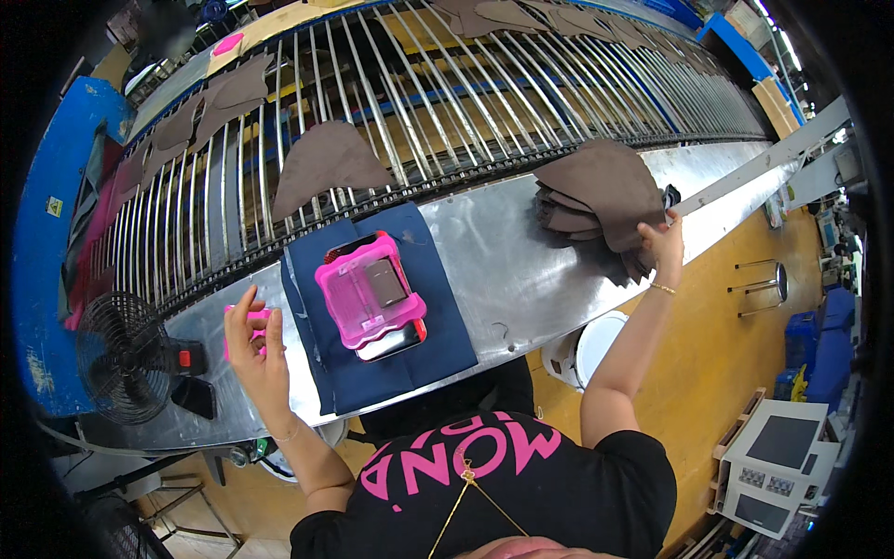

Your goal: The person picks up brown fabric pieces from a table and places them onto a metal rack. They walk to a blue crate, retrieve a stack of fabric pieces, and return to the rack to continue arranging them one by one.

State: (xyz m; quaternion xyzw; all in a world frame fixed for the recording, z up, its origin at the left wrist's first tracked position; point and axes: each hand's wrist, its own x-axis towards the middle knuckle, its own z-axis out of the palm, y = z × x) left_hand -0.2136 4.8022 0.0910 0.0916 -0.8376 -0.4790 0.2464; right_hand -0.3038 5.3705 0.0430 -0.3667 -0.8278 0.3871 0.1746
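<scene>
My right hand [663, 244] is at the right edge of a pile of dark brown cut pieces [605, 186], thumb and fingers on the edge of the top piece. How far the fingers reach under it is hidden. My left hand [254, 349] is raised above the metal table's left part, fingers apart. Behind it shows a bright pink object [229, 337], mostly covered by the hand. Between my hands, a pink basket [345, 296] rests on folded dark blue cloth [433, 326]. Inside it lies a small brown block [386, 282], and a phone-like item [391, 343] sits at its near edge.
Beyond the metal table [503, 279] runs a conveyor of metal rods [447, 102], carrying a brown cut piece [332, 168] and several more farther off. A black fan [126, 354] stands at left. A white bucket [601, 345] and a stool [768, 284] are on the floor at right.
</scene>
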